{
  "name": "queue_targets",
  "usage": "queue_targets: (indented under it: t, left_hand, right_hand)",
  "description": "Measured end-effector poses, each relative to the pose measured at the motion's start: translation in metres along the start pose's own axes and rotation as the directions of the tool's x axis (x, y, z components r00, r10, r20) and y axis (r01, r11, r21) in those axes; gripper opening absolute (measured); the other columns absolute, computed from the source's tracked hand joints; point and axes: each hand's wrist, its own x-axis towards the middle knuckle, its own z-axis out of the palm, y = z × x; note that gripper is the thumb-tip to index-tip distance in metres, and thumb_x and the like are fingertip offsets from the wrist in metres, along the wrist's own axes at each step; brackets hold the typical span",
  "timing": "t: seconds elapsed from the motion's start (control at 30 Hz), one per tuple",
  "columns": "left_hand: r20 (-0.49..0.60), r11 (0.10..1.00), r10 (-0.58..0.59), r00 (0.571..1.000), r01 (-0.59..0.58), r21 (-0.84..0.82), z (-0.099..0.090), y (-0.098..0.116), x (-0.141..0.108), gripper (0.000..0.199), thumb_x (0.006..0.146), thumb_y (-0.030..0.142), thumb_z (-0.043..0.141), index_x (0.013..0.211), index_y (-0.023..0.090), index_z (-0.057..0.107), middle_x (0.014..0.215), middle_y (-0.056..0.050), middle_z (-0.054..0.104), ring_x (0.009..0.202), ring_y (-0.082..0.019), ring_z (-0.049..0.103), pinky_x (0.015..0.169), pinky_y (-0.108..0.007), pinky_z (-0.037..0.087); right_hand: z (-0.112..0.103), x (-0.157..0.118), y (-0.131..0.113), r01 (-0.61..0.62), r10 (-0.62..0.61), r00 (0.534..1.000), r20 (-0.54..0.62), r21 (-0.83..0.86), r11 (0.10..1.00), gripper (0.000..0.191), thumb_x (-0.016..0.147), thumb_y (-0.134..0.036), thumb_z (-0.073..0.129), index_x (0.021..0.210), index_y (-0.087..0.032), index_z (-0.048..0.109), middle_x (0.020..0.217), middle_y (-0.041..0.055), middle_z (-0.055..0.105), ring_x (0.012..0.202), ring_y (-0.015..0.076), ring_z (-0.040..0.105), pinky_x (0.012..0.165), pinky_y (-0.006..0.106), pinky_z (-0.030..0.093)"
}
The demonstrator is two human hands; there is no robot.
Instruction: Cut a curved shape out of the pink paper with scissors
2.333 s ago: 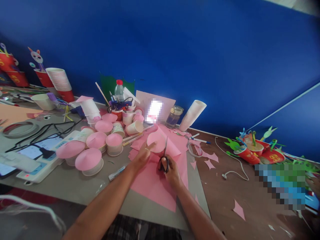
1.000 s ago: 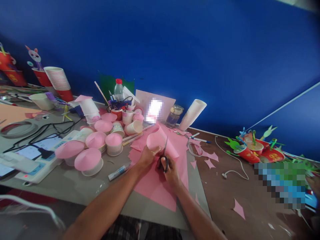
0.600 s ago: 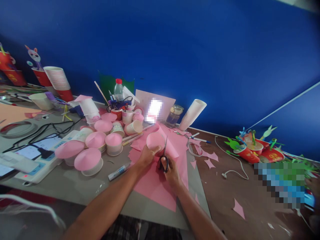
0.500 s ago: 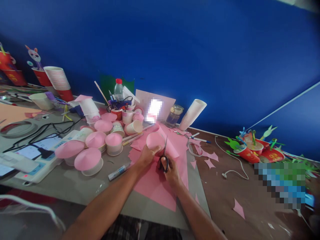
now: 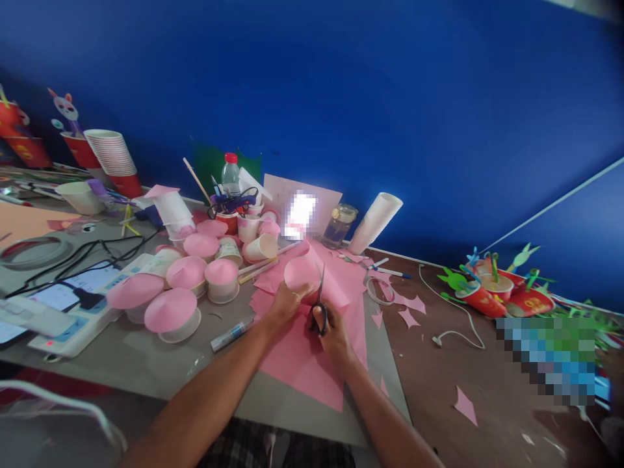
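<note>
At the centre of the frame, the left hand (image 5: 286, 303) pinches a curled round piece of pink paper (image 5: 301, 273), lifted just above the large pink paper sheet (image 5: 302, 357) on the grey surface (image 5: 146, 364). The right hand (image 5: 330, 328) is closed through the black handles of the steel scissors (image 5: 320, 305), blades pointing up into the paper's edge. Pink-topped paper cups (image 5: 173, 312) stand at left.

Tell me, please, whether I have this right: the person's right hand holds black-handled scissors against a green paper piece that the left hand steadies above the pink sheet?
Not quite: the paper piece is pink, not green, as the head view shows. The rest holds: the right hand holds the black-handled scissors and the left hand steadies the piece above the pink sheet.
</note>
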Motion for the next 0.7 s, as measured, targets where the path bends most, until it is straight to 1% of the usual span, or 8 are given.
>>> queue_targets:
  t: [0.17, 0.37, 0.47, 0.6, 0.7]
  left_hand:
    - [-0.017, 1.000, 0.012, 1.000, -0.012, 0.022, 0.000, 0.001, 0.002, 0.024, 0.063, 0.033, 0.071, 0.066, 0.014, 0.056, 0.064, 0.001, 0.053, 0.058, -0.010, 0.045, 0.057, -0.024, 0.040]
    - [-0.016, 0.999, 0.008, 1.000, -0.007, 0.053, 0.001, 0.008, -0.001, 0.024, 0.061, 0.033, 0.073, 0.063, 0.015, 0.057, 0.062, 0.001, 0.055, 0.057, -0.010, 0.046, 0.057, -0.025, 0.039]
    - [0.006, 0.999, 0.021, 1.000, -0.021, 0.025, 0.000, 0.010, -0.001, 0.026, 0.063, 0.035, 0.072, 0.071, 0.013, 0.061, 0.068, -0.002, 0.060, 0.062, -0.012, 0.051, 0.063, -0.025, 0.042]
    - [0.002, 0.996, 0.045, 0.999, -0.045, -0.073, -0.006, 0.012, 0.005, 0.039, 0.064, 0.042, 0.072, 0.087, 0.011, 0.064, 0.076, -0.004, 0.065, 0.070, -0.015, 0.057, 0.070, -0.028, 0.044]
    - [0.023, 0.993, 0.070, 0.997, -0.068, -0.092, -0.012, 0.012, 0.013, 0.045, 0.065, 0.048, 0.069, 0.090, 0.011, 0.064, 0.077, -0.005, 0.066, 0.074, -0.017, 0.059, 0.074, -0.030, 0.045]
  right_hand:
    - [0.000, 0.000, 0.001, 0.002, -0.002, 1.000, 0.010, 0.001, 1.000, 0.039, 0.085, -0.057, 0.050, 0.077, -0.019, 0.053, 0.053, -0.0034, 0.050, 0.046, 0.0106, 0.045, 0.044, 0.023, 0.036]
    - [0.000, 0.002, 0.005, -0.009, 0.009, 1.000, 0.009, 0.016, 1.000, 0.039, 0.085, -0.057, 0.048, 0.075, -0.020, 0.050, 0.053, -0.0033, 0.050, 0.045, 0.0107, 0.045, 0.044, 0.023, 0.037]
    - [0.000, 0.003, 0.008, -0.010, 0.010, 1.000, -0.003, 0.018, 1.000, 0.039, 0.085, -0.058, 0.048, 0.075, -0.020, 0.050, 0.054, -0.0037, 0.048, 0.046, 0.0106, 0.044, 0.044, 0.023, 0.037]
    - [0.001, 0.003, 0.006, -0.008, 0.008, 1.000, -0.022, 0.001, 1.000, 0.040, 0.083, -0.059, 0.050, 0.076, -0.020, 0.051, 0.055, -0.0042, 0.045, 0.046, 0.0100, 0.041, 0.042, 0.022, 0.036]
    - [0.002, 0.002, 0.001, -0.023, 0.023, 0.999, -0.039, 0.004, 1.000, 0.039, 0.082, -0.059, 0.051, 0.078, -0.020, 0.050, 0.055, -0.0048, 0.044, 0.046, 0.0097, 0.040, 0.040, 0.022, 0.037]
